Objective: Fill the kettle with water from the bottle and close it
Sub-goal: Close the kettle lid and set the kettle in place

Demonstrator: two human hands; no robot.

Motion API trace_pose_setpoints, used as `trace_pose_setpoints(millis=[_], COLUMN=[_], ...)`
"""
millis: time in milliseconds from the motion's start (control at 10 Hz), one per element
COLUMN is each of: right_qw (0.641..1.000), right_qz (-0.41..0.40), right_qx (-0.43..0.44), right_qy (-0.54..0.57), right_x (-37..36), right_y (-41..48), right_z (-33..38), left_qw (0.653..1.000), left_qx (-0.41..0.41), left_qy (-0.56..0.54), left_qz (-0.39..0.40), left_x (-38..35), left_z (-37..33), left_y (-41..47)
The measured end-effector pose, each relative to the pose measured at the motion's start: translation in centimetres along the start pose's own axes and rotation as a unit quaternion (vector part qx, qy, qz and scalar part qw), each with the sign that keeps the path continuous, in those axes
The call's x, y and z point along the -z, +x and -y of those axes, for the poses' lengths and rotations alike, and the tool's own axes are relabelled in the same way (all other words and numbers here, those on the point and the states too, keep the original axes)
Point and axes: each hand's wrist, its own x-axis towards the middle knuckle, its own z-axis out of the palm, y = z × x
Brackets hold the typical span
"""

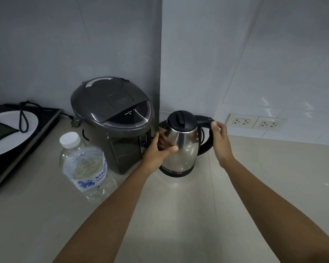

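1. Pale counter (179, 215) meets grey tiled walls in a corner, and the steel kettle (180, 147) stands upright on it, on its black base, close to that corner
2. Black lid (180, 120) of the kettle is down and closed, with the spout pointing left
3. Left hand (160, 149) is curved around the left side of the kettle body, the thumb pressed on the front of the steel; it holds the body with an open, wrapping grip
4. Right hand (221, 139) is at the black handle (205, 133) on the right side of the kettle, fingers bent around it, thumb near the top of the handle
5. Water bottle (84, 166) with a white cap stands to the left of the kettle and nearer to the person, not touched
6. Dark grey hot water dispenser (112, 120) stands just left of the kettle, touching or almost touching it
7. Two wall sockets (254, 122) are to the right of the kettle
8. Far left of the kettle lies a black cooktop (13, 149) with a white plate (10, 141)
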Motion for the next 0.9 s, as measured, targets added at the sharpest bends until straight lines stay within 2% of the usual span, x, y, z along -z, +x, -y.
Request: trace_pose_setpoints(millis=[100, 200, 400, 500, 700, 800, 900], right_qw=[0.997, 0.994, 0.992, 0.991, 0.992, 0.991, 0.963], right_qz=[-0.013, -0.01, 0.0, 0.018, 0.034, 0.037, 0.046], right_qx=[-0.07, -0.104, -0.121, -0.115, -0.079, -0.025, 0.025], right_qy=[-0.001, -0.006, -0.029, -0.061, -0.096, -0.125, -0.263], right_x=[0.2, 0.2, 0.4, 0.6, 0.8, 0.6, 0.0], right_y=[1.1, 1.5, 1.3, 1.2, -0.2, -2.1, -4.1], right_z=[1.4, 2.8, 3.6, 4.0, 4.0, 2.5, -0.3], left_qw=[1.0, 0.999, 0.998, 0.996, 0.966, 0.95, 0.91], left_qx=[0.016, 0.019, 0.018, 0.023, 0.02, 0.01, -0.013], left_qy=[0.018, 0.032, 0.053, 0.08, 0.252, 0.308, 0.412], left_qz=[0.008, 0.011, 0.012, 0.011, -0.062, -0.045, -0.036], left_x=[-0.3, -0.5, -0.6, -0.4, -1.5, -1.2, -0.6], left_z=[-0.8, -0.9, -1.4, -1.7, -1.6, -1.5, -0.9], left_y=[-1.0, -1.4, -2.0, -2.2, -3.0, -4.1, -5.6])
